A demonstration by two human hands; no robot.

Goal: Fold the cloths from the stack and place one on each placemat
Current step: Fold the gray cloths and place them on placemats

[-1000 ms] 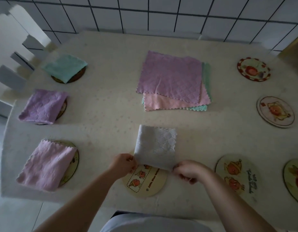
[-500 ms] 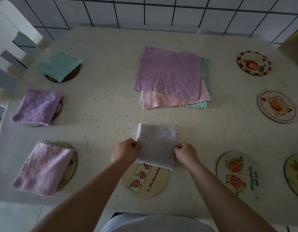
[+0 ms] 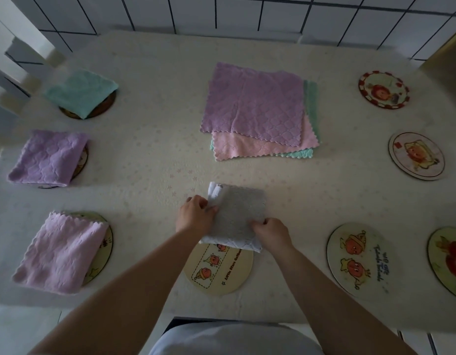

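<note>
Both hands work a folded grey cloth (image 3: 234, 216) near the table's (image 3: 150, 162) front edge, at about six o'clock. The left hand (image 3: 195, 216) pinches the cloth's left edge, fingers curled over a lifted flap; the right hand (image 3: 271, 233) grips its lower right corner, fingers curled around the fabric. The cloth's near edge overlaps the top of a round yellow placemat (image 3: 221, 271) — the rest of the cloth lies on the table beyond it.

At the table's centre, toward twelve o'clock, sits the stack (image 3: 257, 111): a purple cloth on top, pink and green ones showing beneath.

On the left, three placemats carry folded cloths — a green cloth (image 3: 79, 92) at ten o'clock, a purple cloth (image 3: 47, 158) at nine, a pink cloth (image 3: 59, 252) at eight. On the right, four bare placemats lie well apart: one at two o'clock (image 3: 383, 89), one at three (image 3: 416, 156), one at four (image 3: 360, 257), and one cut off by the frame's right edge (image 3: 450, 260).
</note>
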